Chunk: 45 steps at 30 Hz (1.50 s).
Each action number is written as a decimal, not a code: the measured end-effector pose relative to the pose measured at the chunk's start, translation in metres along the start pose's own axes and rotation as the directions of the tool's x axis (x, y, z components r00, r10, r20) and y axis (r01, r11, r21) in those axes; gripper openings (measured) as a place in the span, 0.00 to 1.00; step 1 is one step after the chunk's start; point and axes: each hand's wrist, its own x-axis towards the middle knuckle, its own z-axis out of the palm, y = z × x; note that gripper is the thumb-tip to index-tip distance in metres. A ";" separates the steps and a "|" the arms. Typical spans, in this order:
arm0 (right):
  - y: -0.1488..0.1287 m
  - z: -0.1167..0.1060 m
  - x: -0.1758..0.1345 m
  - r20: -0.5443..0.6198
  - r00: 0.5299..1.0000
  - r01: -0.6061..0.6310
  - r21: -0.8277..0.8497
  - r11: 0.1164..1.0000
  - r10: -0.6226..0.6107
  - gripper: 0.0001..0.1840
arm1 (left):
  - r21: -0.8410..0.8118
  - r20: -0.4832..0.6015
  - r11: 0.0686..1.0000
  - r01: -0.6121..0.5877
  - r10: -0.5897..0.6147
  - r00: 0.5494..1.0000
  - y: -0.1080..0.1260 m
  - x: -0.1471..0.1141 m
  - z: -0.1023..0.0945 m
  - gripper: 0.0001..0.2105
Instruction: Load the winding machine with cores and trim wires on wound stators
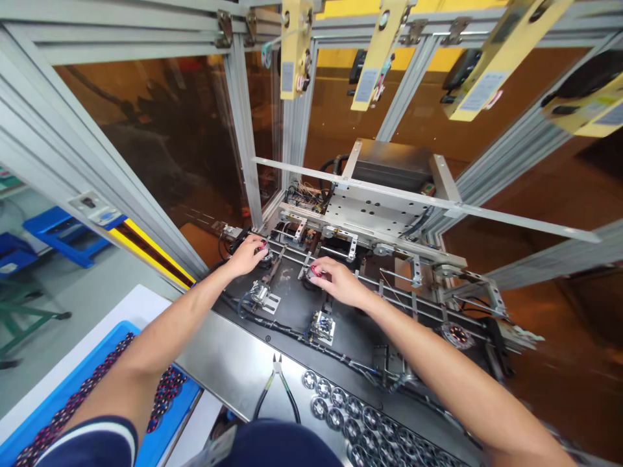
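Observation:
My left hand has its fingers closed around a small round part with red on its top, at the left station of the machine. At the station to its right, my right hand grips a similar round part between thumb and fingers. Both parts sit low at the black machine bed, and the fingers partly hide them. Further right, a round part with copper-coloured coils rests in another station.
Cutting pliers lie on the metal ledge, left of several round metal rings. A blue tray at lower left holds many red-and-dark round parts. Metal rods and brackets run behind my hands; yellow arms hang above.

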 end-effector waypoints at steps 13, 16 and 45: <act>-0.176 -0.001 -0.115 -0.546 0.814 0.218 -0.033 0.975 -0.201 0.18 | -0.391 -0.606 0.788 -0.475 0.168 0.777 0.153 -0.171 -0.036 0.22; -0.187 0.002 -0.125 -0.563 0.800 0.237 -0.017 0.971 -0.205 0.20 | -0.360 -0.630 0.742 -0.565 0.253 0.734 0.165 -0.186 -0.041 0.29; -0.141 0.180 -0.132 -0.110 0.993 -0.022 0.115 0.993 0.034 0.07 | -0.562 -0.304 0.769 0.304 -0.534 0.789 0.063 -0.272 0.052 0.18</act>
